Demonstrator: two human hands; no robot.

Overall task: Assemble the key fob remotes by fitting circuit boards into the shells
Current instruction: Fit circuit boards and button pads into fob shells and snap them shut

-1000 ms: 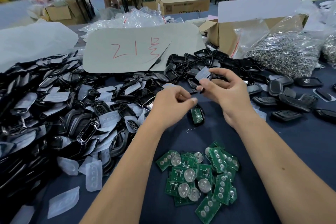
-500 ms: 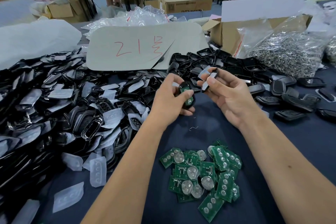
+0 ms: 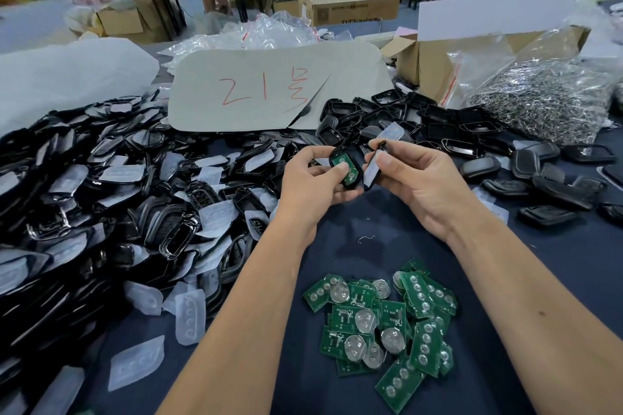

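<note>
Two halves meet above the dark cloth. The left hand (image 3: 312,182) grips a black shell (image 3: 347,167) with a green circuit board (image 3: 343,163) already seated in it, thumb pressing on the board's lower end. The right hand (image 3: 416,180) pinches the mating half (image 3: 373,168), pale button pad facing the board, between thumb and curled fingers.

What the closing move turns on: the mating half sits just right of the loaded shell, nearly touching at the lower ends and spread apart at the top — like an open book. Both long axes run roughly away from the person, tilted a little. The right hand looks the one to swing shut, I judge.

Farther out, loose boards (image 3: 381,320) lie heaped near the person, between the forearms. Empty shells (image 3: 118,212) pile at left. On the grey card (image 3: 269,91) beyond, red marker reads "21" and one further character — I cannot read it surely. Print on the cardboard box (image 3: 350,7) is too small to read.
</note>
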